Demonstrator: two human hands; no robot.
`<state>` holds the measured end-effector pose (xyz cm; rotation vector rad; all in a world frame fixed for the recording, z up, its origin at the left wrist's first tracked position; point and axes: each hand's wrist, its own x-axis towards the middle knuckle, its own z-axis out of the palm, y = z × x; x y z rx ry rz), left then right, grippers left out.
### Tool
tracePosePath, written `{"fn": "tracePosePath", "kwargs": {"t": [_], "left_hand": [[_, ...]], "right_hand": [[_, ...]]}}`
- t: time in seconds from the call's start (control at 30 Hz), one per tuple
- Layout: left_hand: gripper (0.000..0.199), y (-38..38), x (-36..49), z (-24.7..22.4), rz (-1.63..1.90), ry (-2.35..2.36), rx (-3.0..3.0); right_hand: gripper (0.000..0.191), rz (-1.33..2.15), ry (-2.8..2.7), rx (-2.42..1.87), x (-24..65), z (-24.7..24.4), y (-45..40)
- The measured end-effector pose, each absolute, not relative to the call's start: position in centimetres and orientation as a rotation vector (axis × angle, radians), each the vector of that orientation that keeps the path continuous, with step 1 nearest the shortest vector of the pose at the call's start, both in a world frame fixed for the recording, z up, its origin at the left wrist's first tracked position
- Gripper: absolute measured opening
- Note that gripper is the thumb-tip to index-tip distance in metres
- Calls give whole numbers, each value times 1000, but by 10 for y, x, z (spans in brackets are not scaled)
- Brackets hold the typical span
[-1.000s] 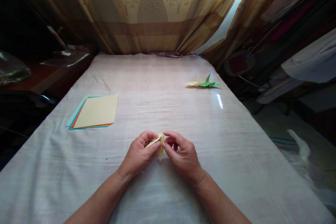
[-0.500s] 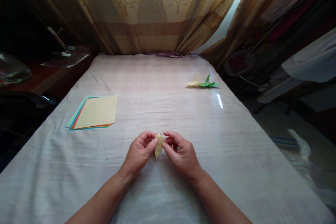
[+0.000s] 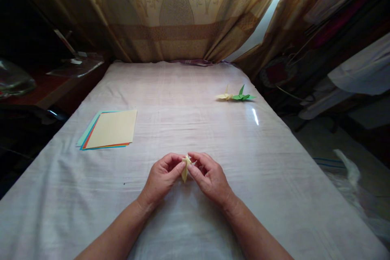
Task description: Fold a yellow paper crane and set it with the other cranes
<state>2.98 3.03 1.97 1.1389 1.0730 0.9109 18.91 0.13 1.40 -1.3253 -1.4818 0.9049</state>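
Observation:
A small pale yellow folded paper is held over the near middle of the cloth, its pointed end downward. My left hand pinches its left side between thumb and fingers. On the other side, my right hand has its thumb and fingertips closed on the upper right part. The fingertips hide some of the folds. At the far right stand two finished paper cranes, a cream crane and a green crane, side by side.
A stack of coloured square paper, cream on top, lies to the left on the white cloth. Curtains hang behind the far edge. A dark wooden surface with plastic bags is at left; clothing hangs at right.
The folded paper has turned slightly and looks narrower. My right thumb and fingers have moved in from beside it onto its upper right part. My left hand keeps its pinch.

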Motion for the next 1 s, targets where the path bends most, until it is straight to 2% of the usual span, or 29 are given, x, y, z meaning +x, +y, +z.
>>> {"fn": "tracePosePath", "kwargs": {"t": [0.23, 0.5, 0.83, 1.0], "left_hand": [[26, 30, 27, 21, 969, 1043, 1206], [25, 31, 26, 23, 976, 1026, 1269], [25, 28, 24, 26, 893, 989, 1264], [25, 28, 25, 28, 919, 989, 1323]], "right_hand": [[22, 1021, -1411, -1228, 191, 16, 3], [25, 1070, -1420, -1206, 192, 22, 2], [12, 1103, -1325, -1262, 191, 20, 2], [10, 1077, -1338, -1228, 191, 19, 2]]}}
